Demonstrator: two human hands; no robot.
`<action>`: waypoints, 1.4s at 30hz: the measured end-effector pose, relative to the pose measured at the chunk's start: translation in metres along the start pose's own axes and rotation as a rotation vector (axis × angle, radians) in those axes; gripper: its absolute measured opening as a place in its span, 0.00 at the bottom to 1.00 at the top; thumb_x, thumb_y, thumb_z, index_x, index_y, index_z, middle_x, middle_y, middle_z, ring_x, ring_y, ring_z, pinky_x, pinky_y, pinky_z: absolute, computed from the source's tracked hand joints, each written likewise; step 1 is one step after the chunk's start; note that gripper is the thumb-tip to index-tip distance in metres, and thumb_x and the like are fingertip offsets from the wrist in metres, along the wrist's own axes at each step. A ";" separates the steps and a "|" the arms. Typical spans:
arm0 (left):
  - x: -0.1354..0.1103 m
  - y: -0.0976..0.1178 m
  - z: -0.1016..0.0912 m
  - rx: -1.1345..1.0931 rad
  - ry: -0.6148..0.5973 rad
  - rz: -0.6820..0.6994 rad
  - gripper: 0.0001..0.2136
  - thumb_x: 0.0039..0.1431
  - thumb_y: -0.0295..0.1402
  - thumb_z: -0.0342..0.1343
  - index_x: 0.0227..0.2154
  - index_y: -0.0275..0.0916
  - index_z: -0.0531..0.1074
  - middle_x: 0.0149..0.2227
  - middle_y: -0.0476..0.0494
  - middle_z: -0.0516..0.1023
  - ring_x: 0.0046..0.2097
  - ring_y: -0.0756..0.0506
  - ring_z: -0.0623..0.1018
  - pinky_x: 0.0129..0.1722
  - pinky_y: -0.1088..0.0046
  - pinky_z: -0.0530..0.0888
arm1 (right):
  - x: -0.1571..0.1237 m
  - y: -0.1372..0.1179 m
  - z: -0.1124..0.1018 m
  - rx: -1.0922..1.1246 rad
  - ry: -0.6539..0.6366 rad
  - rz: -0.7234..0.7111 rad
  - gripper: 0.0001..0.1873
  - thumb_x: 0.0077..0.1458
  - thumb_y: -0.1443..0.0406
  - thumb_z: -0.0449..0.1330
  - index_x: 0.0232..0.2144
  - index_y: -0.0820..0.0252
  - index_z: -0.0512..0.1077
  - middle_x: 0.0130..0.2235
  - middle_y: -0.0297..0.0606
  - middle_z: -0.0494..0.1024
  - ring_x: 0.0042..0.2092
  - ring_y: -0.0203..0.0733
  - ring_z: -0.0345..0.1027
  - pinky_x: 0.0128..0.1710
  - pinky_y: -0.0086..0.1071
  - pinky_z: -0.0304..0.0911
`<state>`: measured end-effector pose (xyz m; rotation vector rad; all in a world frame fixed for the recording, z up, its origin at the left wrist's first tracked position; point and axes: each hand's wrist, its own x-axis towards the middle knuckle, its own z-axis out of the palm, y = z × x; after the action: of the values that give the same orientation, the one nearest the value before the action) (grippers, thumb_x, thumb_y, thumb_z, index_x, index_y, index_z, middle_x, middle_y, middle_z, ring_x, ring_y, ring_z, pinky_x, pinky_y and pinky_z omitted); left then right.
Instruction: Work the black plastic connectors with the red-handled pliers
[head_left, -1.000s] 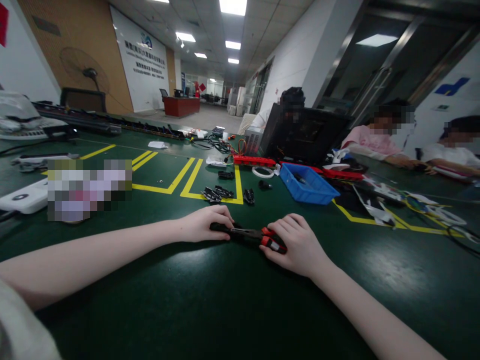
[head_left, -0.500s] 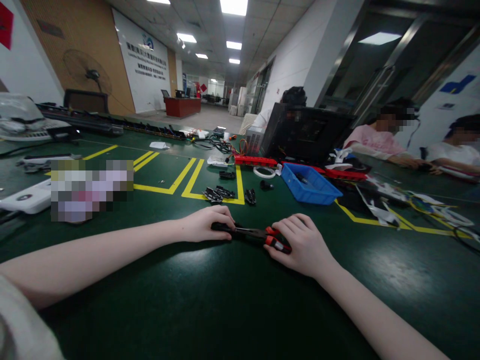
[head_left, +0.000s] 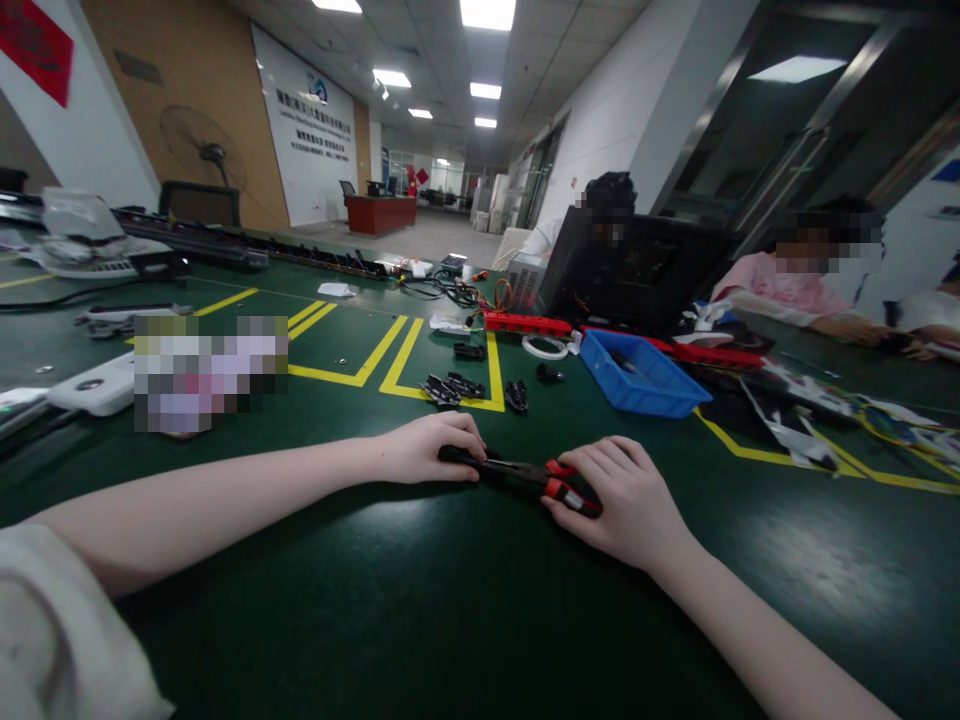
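Note:
My right hand (head_left: 626, 500) is closed around the red and black handles of a pair of pliers (head_left: 566, 488), whose jaws point left. My left hand (head_left: 424, 448) pinches a small black part (head_left: 456, 456) between thumb and fingers. The plier jaws reach up to that part beside my left fingertips; how firmly they bite on it is too small to tell. Just beyond my hands lie several black plastic pieces (head_left: 454, 388), another black piece (head_left: 517, 396) and a short black cylindrical piece (head_left: 549, 373).
The green table (head_left: 360, 620) carries yellow tape lines (head_left: 322, 377). A blue bin (head_left: 645, 375) with a dark item inside stands at right, near a white ring (head_left: 545, 347) and red strips (head_left: 529, 325). A black case (head_left: 637, 265) stands behind. A person in pink (head_left: 787, 290) sits at right.
The view has swung slightly left, so everything appears farther right. The plier handles look squeezed a little closer together. Both hands keep their grips.

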<state>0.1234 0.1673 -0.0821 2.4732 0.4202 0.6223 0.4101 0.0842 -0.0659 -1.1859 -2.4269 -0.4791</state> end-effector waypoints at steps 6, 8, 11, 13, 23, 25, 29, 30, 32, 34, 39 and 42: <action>-0.001 -0.002 0.000 -0.011 0.008 0.015 0.07 0.61 0.30 0.61 0.41 0.35 0.77 0.47 0.39 0.74 0.49 0.44 0.75 0.50 0.66 0.72 | 0.002 -0.004 0.000 -0.001 -0.062 0.041 0.16 0.56 0.54 0.59 0.37 0.61 0.72 0.36 0.42 0.78 0.38 0.46 0.69 0.45 0.43 0.58; 0.000 -0.002 0.000 -0.015 0.010 0.019 0.07 0.61 0.30 0.61 0.41 0.35 0.77 0.46 0.38 0.74 0.48 0.44 0.75 0.50 0.66 0.72 | 0.002 -0.005 0.000 -0.006 -0.074 0.044 0.16 0.56 0.54 0.59 0.36 0.61 0.72 0.36 0.42 0.78 0.38 0.46 0.69 0.45 0.43 0.58; 0.000 -0.003 -0.001 -0.025 0.020 0.030 0.07 0.61 0.30 0.61 0.40 0.34 0.77 0.46 0.38 0.75 0.48 0.44 0.76 0.50 0.66 0.73 | 0.003 -0.004 0.001 -0.029 -0.056 0.017 0.16 0.56 0.54 0.59 0.37 0.60 0.72 0.36 0.41 0.78 0.38 0.46 0.69 0.43 0.42 0.58; 0.000 -0.004 -0.002 -0.036 0.027 0.047 0.06 0.60 0.29 0.62 0.40 0.34 0.77 0.46 0.38 0.75 0.48 0.44 0.76 0.51 0.66 0.73 | 0.003 -0.003 0.004 -0.053 -0.015 -0.025 0.16 0.56 0.54 0.59 0.37 0.60 0.71 0.35 0.41 0.78 0.37 0.46 0.70 0.43 0.42 0.58; 0.000 -0.007 -0.005 -0.074 0.062 0.104 0.08 0.62 0.29 0.60 0.42 0.31 0.76 0.46 0.34 0.75 0.49 0.43 0.76 0.52 0.67 0.73 | 0.005 0.004 0.010 -0.124 0.175 -0.140 0.17 0.58 0.52 0.56 0.38 0.59 0.71 0.33 0.45 0.78 0.34 0.54 0.71 0.41 0.51 0.58; 0.000 -0.006 -0.005 -0.083 0.064 0.092 0.07 0.61 0.29 0.60 0.42 0.32 0.76 0.46 0.35 0.75 0.49 0.43 0.77 0.52 0.66 0.73 | 0.005 0.004 0.010 -0.112 0.174 -0.121 0.17 0.58 0.51 0.55 0.38 0.58 0.71 0.33 0.46 0.78 0.35 0.55 0.71 0.41 0.53 0.59; 0.001 -0.005 -0.005 -0.103 0.068 0.075 0.06 0.61 0.28 0.61 0.40 0.33 0.76 0.46 0.36 0.76 0.49 0.43 0.77 0.53 0.65 0.73 | 0.003 0.004 0.014 -0.032 0.146 -0.046 0.19 0.56 0.49 0.55 0.38 0.56 0.71 0.34 0.45 0.79 0.36 0.56 0.73 0.44 0.57 0.60; 0.001 -0.005 -0.005 -0.105 0.068 0.073 0.06 0.61 0.28 0.61 0.40 0.34 0.76 0.46 0.36 0.76 0.49 0.43 0.77 0.53 0.65 0.73 | 0.003 0.005 0.015 -0.003 0.138 -0.027 0.19 0.55 0.48 0.56 0.38 0.55 0.71 0.35 0.44 0.80 0.36 0.56 0.73 0.46 0.57 0.60; 0.001 -0.006 -0.005 -0.103 0.066 0.074 0.06 0.60 0.28 0.61 0.40 0.34 0.76 0.46 0.36 0.75 0.49 0.43 0.76 0.53 0.65 0.73 | 0.001 0.005 0.017 0.039 0.120 -0.002 0.18 0.55 0.49 0.57 0.38 0.55 0.71 0.36 0.43 0.80 0.36 0.55 0.74 0.48 0.57 0.61; 0.000 -0.006 -0.005 -0.100 0.064 0.073 0.06 0.60 0.29 0.61 0.39 0.34 0.76 0.47 0.36 0.75 0.49 0.43 0.76 0.52 0.65 0.73 | 0.000 0.006 0.018 0.052 0.103 0.014 0.18 0.55 0.49 0.57 0.39 0.55 0.71 0.36 0.42 0.80 0.36 0.52 0.74 0.46 0.54 0.63; 0.000 -0.004 -0.005 -0.093 0.054 0.054 0.05 0.61 0.29 0.60 0.39 0.34 0.76 0.47 0.36 0.75 0.49 0.44 0.76 0.53 0.66 0.73 | -0.002 0.004 0.018 0.107 0.023 0.067 0.19 0.56 0.51 0.58 0.40 0.58 0.71 0.35 0.42 0.78 0.34 0.47 0.73 0.31 0.39 0.67; 0.000 -0.006 -0.004 -0.082 0.066 0.079 0.05 0.61 0.28 0.61 0.39 0.33 0.76 0.47 0.36 0.75 0.50 0.43 0.76 0.53 0.66 0.73 | -0.002 0.004 0.018 0.113 0.028 0.050 0.19 0.56 0.51 0.58 0.41 0.59 0.70 0.36 0.42 0.77 0.34 0.46 0.73 0.31 0.38 0.68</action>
<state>0.1201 0.1738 -0.0825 2.4055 0.3172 0.7396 0.4108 0.0933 -0.0816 -1.1810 -2.3611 -0.3363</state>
